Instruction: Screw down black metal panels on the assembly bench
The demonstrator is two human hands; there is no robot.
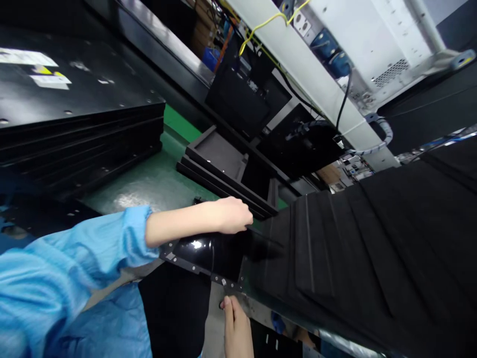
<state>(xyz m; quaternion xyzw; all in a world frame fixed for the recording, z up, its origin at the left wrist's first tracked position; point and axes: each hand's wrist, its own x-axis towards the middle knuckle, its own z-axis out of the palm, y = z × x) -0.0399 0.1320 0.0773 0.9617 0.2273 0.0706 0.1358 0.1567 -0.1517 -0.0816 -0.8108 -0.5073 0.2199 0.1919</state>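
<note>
A glossy black panel (pixel 227 256) with a dotted, tabbed strip along its near edge lies tilted in front of my body. My left hand (pixel 234 215), reaching in from the left in a blue sleeve, is closed at the panel's far edge; its fingertips are hidden underneath. Just below the near edge, by the corner, is my right hand (pixel 236 320), thumb and fingers pressed together. A tiny dark bit shows at its fingertips, too small to name. Against the panel's right end stands a row of black foam-like slabs (pixel 335 243), blurred where they meet.
Stacked black metal panels (pixel 82 79) with labels stand at the left. Black trays (pixel 223 154) lie on the green floor (pixel 149 174) ahead. A white frame (pixel 316 74) with yellow and black cables crosses the upper right. Another person's parts show faintly at the bottom right.
</note>
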